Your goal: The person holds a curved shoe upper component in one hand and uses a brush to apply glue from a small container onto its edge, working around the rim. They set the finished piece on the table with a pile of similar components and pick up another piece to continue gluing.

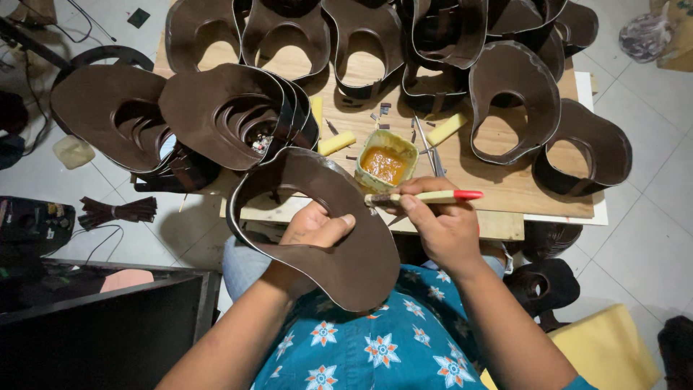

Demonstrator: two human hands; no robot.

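**Brush and Leather Piece Held at the Workbench**

Pale floor tiles surround a low wooden board [505, 189] that fills the upper half of the frame. At centre frame, the right hand [442, 225] is closed around a brush with a cream handle and red tip [433, 196]; the bristle end points left, at the rim of a square yellow-green container of orange paste [385, 160]. Left of centre, the left hand [314, 230] grips a dark brown, curved leather piece with an oval cut-out [339, 245], thumb on top, fingers underneath, held above the lap. Beyond the container lie two yellow foam blocks [336, 143] and small scraps. Further out, stacks of matching brown leather pieces [216, 108] cover the upper left and top of the board, with single pieces standing at upper right.
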